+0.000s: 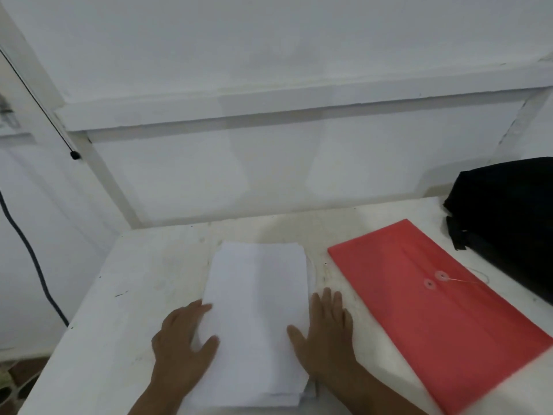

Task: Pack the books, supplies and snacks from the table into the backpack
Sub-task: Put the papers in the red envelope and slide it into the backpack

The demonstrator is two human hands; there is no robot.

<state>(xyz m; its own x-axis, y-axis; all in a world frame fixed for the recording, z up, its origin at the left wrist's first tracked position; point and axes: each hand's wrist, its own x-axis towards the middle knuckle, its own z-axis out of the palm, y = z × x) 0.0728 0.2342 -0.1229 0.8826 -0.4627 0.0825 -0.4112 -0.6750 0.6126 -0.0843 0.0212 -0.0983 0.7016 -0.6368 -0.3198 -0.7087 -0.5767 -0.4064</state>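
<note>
A stack of paper, matt white and smooth, is seen on a white-painted surface that is scuffed and stained. The red envelope appears to be smooth plastic with a slight sheen, closed by a thin string. The black backpack is of matt cloth.

backpack: cut off by the right edge, opening not visible
folder: near corner cut off at the bottom edge
paper stack: any print too faint to read
left hand: blurred, fingertips hidden under the stack's edge
</note>
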